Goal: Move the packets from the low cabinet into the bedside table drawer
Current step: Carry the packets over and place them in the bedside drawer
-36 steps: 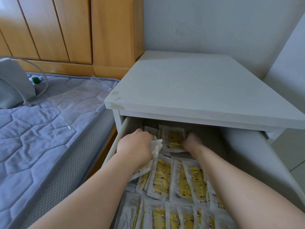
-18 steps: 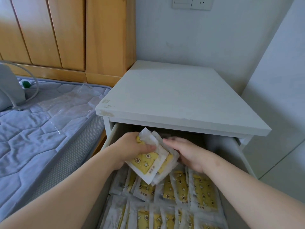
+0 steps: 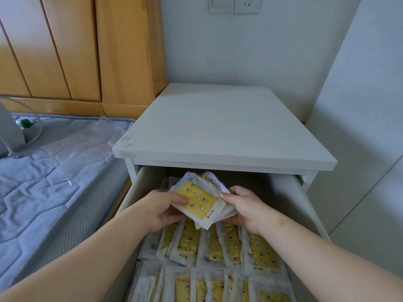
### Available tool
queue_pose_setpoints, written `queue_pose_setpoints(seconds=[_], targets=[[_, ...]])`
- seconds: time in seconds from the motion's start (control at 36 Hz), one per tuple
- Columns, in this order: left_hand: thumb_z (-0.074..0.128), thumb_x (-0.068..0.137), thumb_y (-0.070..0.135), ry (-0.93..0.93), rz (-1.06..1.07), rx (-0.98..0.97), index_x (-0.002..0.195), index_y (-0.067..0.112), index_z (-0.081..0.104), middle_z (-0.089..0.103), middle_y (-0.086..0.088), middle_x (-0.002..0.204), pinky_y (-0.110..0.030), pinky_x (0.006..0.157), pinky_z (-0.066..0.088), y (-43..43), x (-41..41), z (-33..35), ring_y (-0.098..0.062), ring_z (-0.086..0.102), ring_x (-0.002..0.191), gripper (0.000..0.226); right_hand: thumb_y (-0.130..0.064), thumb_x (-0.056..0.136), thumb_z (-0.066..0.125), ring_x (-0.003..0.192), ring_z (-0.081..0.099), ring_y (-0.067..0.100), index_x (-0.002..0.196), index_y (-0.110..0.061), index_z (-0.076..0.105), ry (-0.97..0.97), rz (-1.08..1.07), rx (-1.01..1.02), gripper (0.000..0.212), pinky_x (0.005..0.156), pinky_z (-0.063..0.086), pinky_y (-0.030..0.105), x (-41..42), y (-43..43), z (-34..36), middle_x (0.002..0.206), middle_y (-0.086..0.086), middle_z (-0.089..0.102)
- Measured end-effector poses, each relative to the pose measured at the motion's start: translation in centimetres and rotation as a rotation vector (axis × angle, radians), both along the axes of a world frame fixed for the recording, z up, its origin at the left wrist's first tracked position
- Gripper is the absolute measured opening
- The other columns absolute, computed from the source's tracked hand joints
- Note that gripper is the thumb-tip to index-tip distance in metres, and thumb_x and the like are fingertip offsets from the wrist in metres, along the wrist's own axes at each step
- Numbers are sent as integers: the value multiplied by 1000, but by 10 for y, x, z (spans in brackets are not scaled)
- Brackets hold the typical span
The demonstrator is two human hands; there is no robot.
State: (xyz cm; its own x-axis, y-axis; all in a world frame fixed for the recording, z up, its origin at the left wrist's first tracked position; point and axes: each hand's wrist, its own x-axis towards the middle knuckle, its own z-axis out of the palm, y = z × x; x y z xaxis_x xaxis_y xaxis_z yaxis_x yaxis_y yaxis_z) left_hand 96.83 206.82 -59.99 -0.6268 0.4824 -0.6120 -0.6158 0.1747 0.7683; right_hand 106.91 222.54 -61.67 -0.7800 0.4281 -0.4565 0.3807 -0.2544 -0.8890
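Note:
A small stack of white packets with yellow star-and-flower panels (image 3: 199, 200) is held above the open drawer (image 3: 305, 205) of the white bedside table (image 3: 220, 131). My left hand (image 3: 164, 211) grips the stack's left edge, thumb on top. My right hand (image 3: 244, 207) holds its right edge with curled fingers. Beneath the hands, several rows of the same packets (image 3: 220, 247) lie overlapping across the drawer floor. The back of the drawer is in shadow under the table top.
A bed with a grey-blue quilted mattress (image 3: 50, 171) lies close on the left, with a white cable (image 3: 32, 136) on it. Wooden headboard panels (image 3: 76, 51) rise behind. A wall socket (image 3: 234, 4) is overhead. A white cabinet side (image 3: 359, 127) stands to the right.
Both hands came out of the back of the drawer holding a stack of packets. The stack is higher now and gripped from both sides. The view has tilted upward.

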Motion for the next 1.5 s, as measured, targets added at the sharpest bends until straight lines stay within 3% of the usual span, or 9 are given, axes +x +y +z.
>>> queue_pose_setpoints(seconds=[0.08,0.22,0.44,0.64,0.89,1.03,1.17,1.28,1.5], targets=[[56,86,-8,-60,42,21,120,-3,51,64,-24,107,-46,83,50,2,5,0,-35,62,97,35,-8,90,58,92,66,30,97,-10,55,24,-2,-11,8,90,52,50,0,-3,-3,97,15,66],[59,87,0,-79,33,23,121,0,53,67,-22,107,-48,73,52,0,7,1,-35,65,96,34,4,82,63,97,65,31,107,-16,54,87,63,-136,33,91,51,48,2,-6,0,107,14,67],[61,85,-2,50,86,-1,120,7,54,67,-19,105,-46,65,52,-1,6,1,-32,66,88,36,-17,92,56,89,68,29,106,-11,62,88,104,-223,17,83,53,44,3,3,1,98,14,71],[61,85,-4,60,126,-8,123,8,54,66,-19,109,-52,74,52,-9,4,-3,-36,65,96,40,-21,96,48,79,68,26,103,-11,60,76,-88,-184,17,63,51,34,7,10,0,90,12,71],[73,76,7,192,19,-45,111,12,58,71,-12,98,-48,76,56,5,21,-2,-29,70,85,38,-26,94,52,98,67,31,115,-9,59,70,134,-277,28,83,54,43,7,-12,2,105,16,70],[72,79,16,255,81,-77,108,15,54,68,-9,94,-40,61,57,20,26,0,-25,68,77,34,-3,82,66,96,67,28,117,-12,58,91,173,-173,37,79,56,40,6,-17,-3,110,14,68],[54,94,17,78,72,59,131,13,45,69,-15,98,-47,67,55,27,21,-3,-30,68,81,38,1,82,65,95,66,30,113,-10,54,108,68,-163,35,81,54,45,3,-8,-8,105,14,68],[42,94,-4,56,48,124,122,10,55,69,-19,102,-51,70,55,32,8,-10,-35,69,88,34,-2,85,62,85,68,25,104,-14,58,104,3,-159,23,69,55,39,-2,4,-9,95,10,70],[60,85,-4,127,186,81,115,13,60,67,-15,106,-50,90,51,83,-7,-30,-35,64,98,35,-14,80,71,86,66,24,113,-13,58,48,-132,8,35,73,55,35,-22,19,-13,98,10,68]])
